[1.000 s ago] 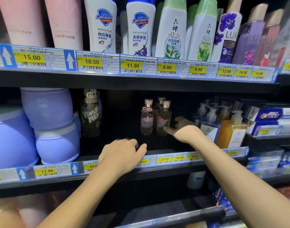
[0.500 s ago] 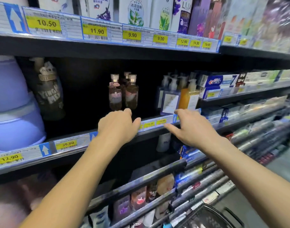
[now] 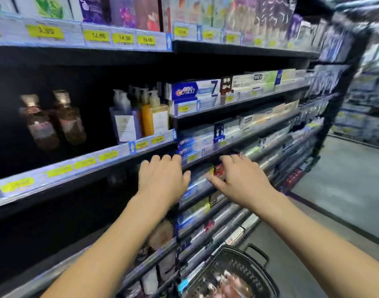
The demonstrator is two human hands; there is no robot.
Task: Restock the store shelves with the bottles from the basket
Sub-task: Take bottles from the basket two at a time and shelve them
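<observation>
Both arms stretched forward, palms down: left hand (image 3: 162,179) and right hand (image 3: 242,179) loosely spread, holding nothing, in front of shelves. Brown bottles (image 3: 53,121) on shelf, upper left. Basket (image 3: 233,274) below right, contents blurred. "Crest" box (image 3: 190,90); tags "12.90", "14.90".

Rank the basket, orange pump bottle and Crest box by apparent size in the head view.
1. basket, largest, though nearest the camera.
2. orange pump bottle and Crest box look about alike; no ranking between them.

Two capped bottles (image 3: 53,123) stand left of the pump bottles (image 3: 139,119) on one shelf (image 3: 61,168). Toothpaste boxes (image 3: 193,91) lie right of the pump bottles, and the basket (image 3: 248,271) sits well below them.
</observation>
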